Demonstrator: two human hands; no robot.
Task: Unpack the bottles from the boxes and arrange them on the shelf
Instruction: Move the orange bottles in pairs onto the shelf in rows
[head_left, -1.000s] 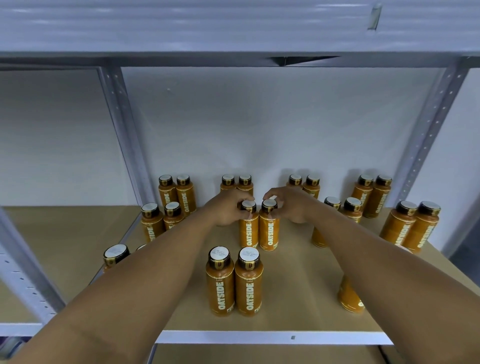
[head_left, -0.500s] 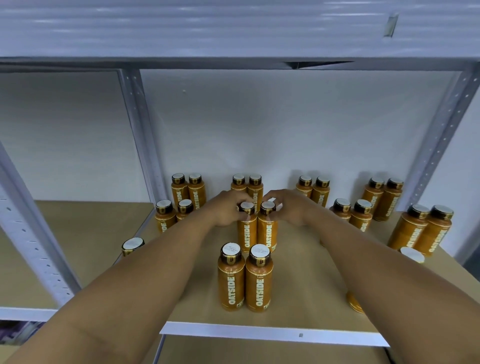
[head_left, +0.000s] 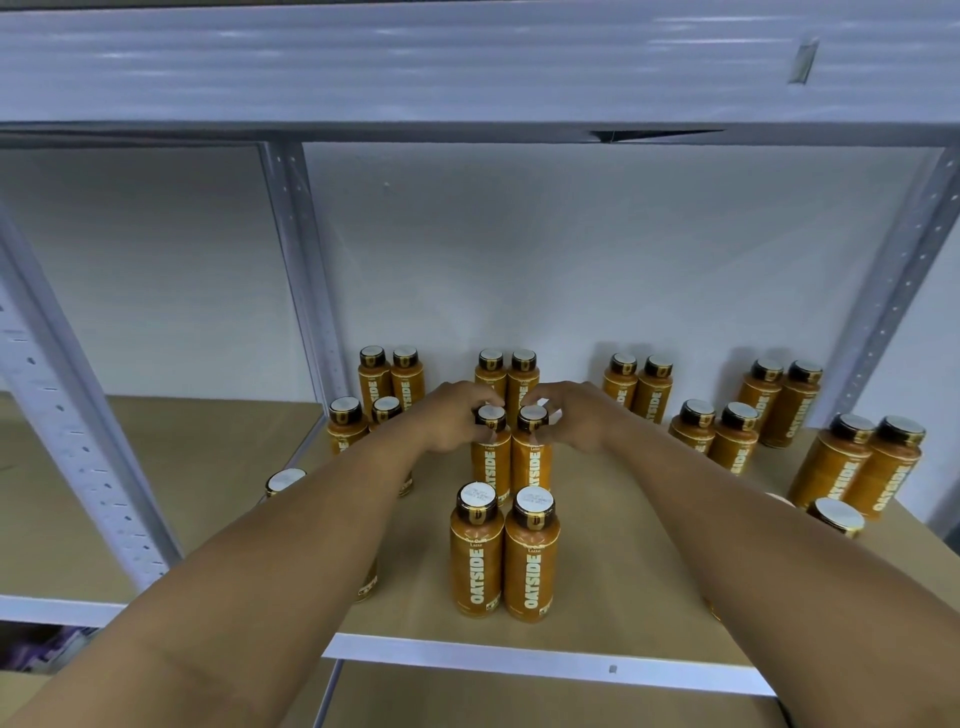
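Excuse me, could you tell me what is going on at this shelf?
A person is arranging orange Oatside bottles in pairs on the shelf. The left hand pinches the cap of the left middle bottle, and the right hand pinches the cap of the right middle bottle beside it. Both stand upright. More pairs stand behind, in front and to either side.

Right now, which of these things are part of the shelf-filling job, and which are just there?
Part of the job: left hand and right hand, each pinching a cap of the middle pair of orange black-capped bottles; the other orange bottle pairs; the brown board shelf.
Just there: white perforated metal uprights; white wall; blurred purple clutter below.
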